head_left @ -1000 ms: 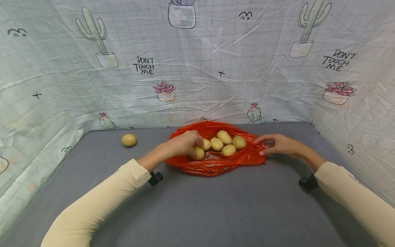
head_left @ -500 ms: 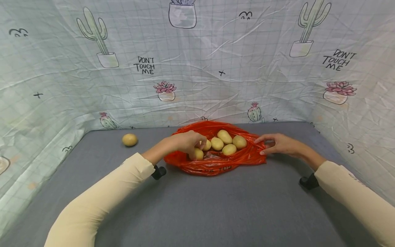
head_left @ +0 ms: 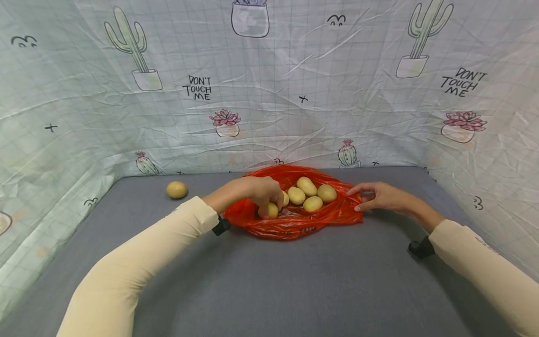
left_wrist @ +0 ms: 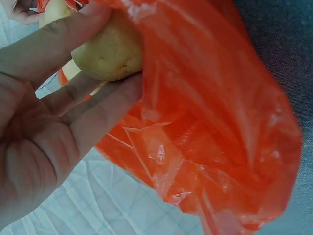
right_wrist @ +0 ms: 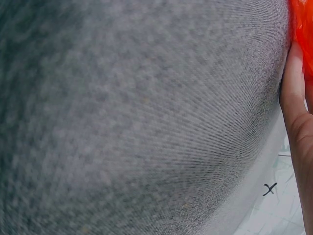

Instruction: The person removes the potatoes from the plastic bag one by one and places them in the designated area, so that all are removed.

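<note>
A pale cloth printed with cacti [head_left: 269,70] hangs behind a grey bench [head_left: 294,285]. Towards the bench's far edge lies a red plastic bag [head_left: 290,232], its mouth spread. A person's right hand [head_left: 381,195] touches the bag's right end, thumb and fingertips apart — whether it pinches the plastic, I cannot tell. The left hand [head_left: 263,191] reaches inside, its grip narrow around a held potato [left_wrist: 117,51]. Five more potatoes [head_left: 296,195] sit in the bag; a lone potato [head_left: 176,189] rests well apart, to the left.
</note>
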Action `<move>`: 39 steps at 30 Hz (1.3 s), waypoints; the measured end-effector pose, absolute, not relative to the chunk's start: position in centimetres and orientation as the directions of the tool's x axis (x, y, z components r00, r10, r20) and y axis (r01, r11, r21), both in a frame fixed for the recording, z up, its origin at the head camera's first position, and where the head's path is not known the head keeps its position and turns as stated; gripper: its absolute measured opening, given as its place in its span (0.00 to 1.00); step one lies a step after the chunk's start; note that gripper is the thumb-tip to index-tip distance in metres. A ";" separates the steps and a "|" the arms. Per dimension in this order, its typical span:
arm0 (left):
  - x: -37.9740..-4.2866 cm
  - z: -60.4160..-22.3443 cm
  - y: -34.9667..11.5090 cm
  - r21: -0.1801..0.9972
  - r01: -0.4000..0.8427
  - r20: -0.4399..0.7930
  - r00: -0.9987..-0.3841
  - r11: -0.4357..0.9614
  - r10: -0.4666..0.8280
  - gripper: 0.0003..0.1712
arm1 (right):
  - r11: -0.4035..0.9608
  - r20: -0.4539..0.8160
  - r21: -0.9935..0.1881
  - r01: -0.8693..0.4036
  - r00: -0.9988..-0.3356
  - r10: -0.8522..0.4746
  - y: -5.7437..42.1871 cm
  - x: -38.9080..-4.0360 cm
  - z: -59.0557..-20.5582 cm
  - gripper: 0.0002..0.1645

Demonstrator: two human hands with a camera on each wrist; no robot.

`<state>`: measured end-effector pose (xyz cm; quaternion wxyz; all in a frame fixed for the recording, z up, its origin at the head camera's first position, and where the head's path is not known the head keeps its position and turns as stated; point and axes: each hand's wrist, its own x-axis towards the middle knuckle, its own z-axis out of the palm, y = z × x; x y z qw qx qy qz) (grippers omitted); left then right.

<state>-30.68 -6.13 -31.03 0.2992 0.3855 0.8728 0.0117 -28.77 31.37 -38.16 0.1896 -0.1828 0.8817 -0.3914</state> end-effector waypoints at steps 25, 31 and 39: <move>-29.2 -28.0 -8.2 0.374 0.698 -0.305 -0.529 0.611 0.792 0.20 | 0.638 -0.176 -0.743 -0.203 -0.860 -0.479 31.2 -28.7 -38.1 0.32; -29.0 -28.2 -8.8 0.388 0.724 -0.169 -0.552 0.570 0.816 0.21 | 0.632 -0.180 -0.750 -0.194 -0.860 -0.478 31.0 -28.6 -37.9 0.32; -28.7 -29.5 -9.4 0.431 0.716 0.021 -0.617 0.550 0.787 0.22 | 0.643 -0.182 -0.741 -0.193 -0.864 -0.469 31.0 -28.6 -38.0 0.32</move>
